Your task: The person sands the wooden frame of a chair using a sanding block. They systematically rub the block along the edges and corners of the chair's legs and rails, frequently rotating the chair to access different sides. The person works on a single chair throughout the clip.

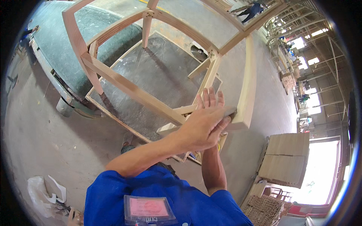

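Blue-sleeved left hand (203,126) grips a flat sanding block (229,112) on the pale wooden chair frame (247,86), right hand (210,98) open-fingered behind.

Pale bare-wood chair frame (151,96) (probably upturned) tilted overhead.

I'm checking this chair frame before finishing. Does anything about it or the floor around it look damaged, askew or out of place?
Nothing on the wooden chair frame looks broken or askew where both hands press the leg end. The only oddity is crumpled white plastic lying loose on the concrete floor, lower left.
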{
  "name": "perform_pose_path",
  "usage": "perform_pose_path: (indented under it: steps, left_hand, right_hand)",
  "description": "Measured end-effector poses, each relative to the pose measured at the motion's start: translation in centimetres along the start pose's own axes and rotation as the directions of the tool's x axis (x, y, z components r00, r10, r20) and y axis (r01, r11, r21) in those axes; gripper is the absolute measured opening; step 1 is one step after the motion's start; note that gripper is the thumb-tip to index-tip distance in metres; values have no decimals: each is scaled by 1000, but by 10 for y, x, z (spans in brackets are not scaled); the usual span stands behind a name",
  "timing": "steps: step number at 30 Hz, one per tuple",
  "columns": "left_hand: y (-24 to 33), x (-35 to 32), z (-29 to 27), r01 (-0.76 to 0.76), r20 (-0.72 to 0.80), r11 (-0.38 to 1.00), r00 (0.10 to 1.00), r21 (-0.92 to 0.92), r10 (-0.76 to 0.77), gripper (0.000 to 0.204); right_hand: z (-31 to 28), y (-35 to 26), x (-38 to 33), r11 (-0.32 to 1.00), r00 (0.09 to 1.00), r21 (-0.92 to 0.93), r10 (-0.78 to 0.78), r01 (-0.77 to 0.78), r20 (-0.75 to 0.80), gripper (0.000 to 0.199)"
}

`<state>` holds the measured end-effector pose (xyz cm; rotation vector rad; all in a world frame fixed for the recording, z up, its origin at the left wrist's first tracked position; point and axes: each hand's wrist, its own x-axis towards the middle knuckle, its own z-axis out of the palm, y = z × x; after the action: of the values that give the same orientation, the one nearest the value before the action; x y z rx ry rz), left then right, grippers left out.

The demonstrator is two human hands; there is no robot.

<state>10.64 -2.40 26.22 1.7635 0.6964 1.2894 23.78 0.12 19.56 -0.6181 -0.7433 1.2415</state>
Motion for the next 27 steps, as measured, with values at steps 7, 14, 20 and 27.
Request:
perform_pose_path:
  steps: [7,14,20,27]
  left_hand:
    - [-45,-25,-32,113,-5,971,993,209,-115,22]
    - [55,19,-11,-431,-116,762,831,484,544,34]
    - [-22,-14,23,-289,-72,677,889,677,452,77]
    - [21,18,22,-199,-42,689,948,697,317,100]
  right_hand:
    - [8,6,9,989,998,144,47,-42,-33,61]
    - [4,-13,22,828,912,384,359,-409,198,72]
    - [-3,-19,21,695,810,443,371,-566,454,87]
    - [-8,-12,30,748,799,361,363,-556,478,90]
